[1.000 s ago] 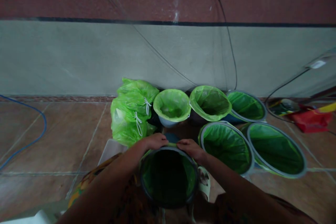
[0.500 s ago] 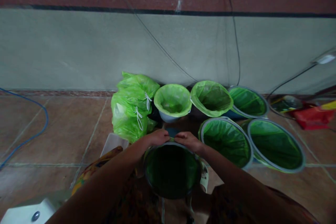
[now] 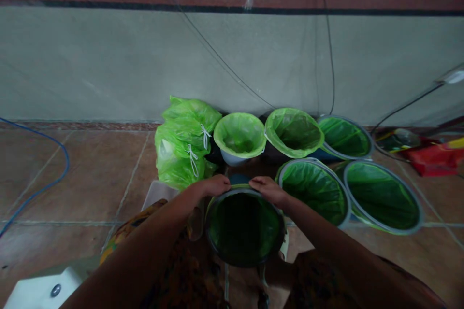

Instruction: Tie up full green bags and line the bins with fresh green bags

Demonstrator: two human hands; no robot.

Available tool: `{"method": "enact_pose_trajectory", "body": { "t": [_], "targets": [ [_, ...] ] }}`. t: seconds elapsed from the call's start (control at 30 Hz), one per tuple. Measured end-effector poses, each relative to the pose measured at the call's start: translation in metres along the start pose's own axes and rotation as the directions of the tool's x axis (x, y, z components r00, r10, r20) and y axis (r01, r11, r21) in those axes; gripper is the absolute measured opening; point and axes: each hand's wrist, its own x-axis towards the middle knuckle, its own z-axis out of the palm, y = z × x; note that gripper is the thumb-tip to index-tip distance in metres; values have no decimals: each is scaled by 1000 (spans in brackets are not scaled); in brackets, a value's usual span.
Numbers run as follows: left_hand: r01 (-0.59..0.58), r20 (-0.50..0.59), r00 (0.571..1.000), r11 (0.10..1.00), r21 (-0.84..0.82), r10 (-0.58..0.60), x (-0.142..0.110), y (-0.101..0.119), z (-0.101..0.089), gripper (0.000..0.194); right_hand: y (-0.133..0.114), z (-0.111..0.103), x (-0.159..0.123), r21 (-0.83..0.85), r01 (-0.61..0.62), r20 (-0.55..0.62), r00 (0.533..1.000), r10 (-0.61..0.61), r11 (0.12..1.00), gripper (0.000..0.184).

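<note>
A round bin (image 3: 245, 257) lined with a green plastic bag stands close in front of me, low in the middle of the view. My left hand (image 3: 214, 185) rests on the far left of its rim with the fingers curled over the edge. My right hand (image 3: 266, 188) lies on the far right of the rim, fingers bent down onto the bag's edge. The two hands are a small gap apart. Whether the fingers pinch the liner or only press the rim is hidden.
Several other bins with green liners (image 3: 312, 190) stand to the right and behind, against a grey wall. Tied green bags (image 3: 183, 142) lie to the left. A blue cable (image 3: 54, 174) crosses the tiled floor; red things (image 3: 435, 159) lie far right. A white object (image 3: 39, 292) sits bottom left.
The view has shifted so the bin sits a little more to the right and higher. Both hands stay on the far rim, now slightly further apart.
</note>
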Motion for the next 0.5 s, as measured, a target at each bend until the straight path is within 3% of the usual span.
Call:
{"method": "enact_pose_trajectory", "body": {
  "t": [0.13, 0.27, 0.4, 0.5],
  "targets": [
    [55, -131, 990, 997, 46, -48, 6, 9, 4, 22, -5, 9, 0, 7, 120, 85, 989, -121, 993, 35],
    [75, -191, 980, 995, 65, -61, 7, 7, -4, 29, -1, 11, 1, -34, 158, 137, 979, -152, 987, 32],
    [99, -166, 982, 992, 76, -85, 4, -5, -15, 34, 2, -2, 6, -271, 189, 24, 982, -189, 944, 30],
    [136, -111, 986, 986, 95, -126, 3, -14, -14, 28, 3, -9, 9, -454, 146, -93, 973, -209, 879, 35]
  ]
}}
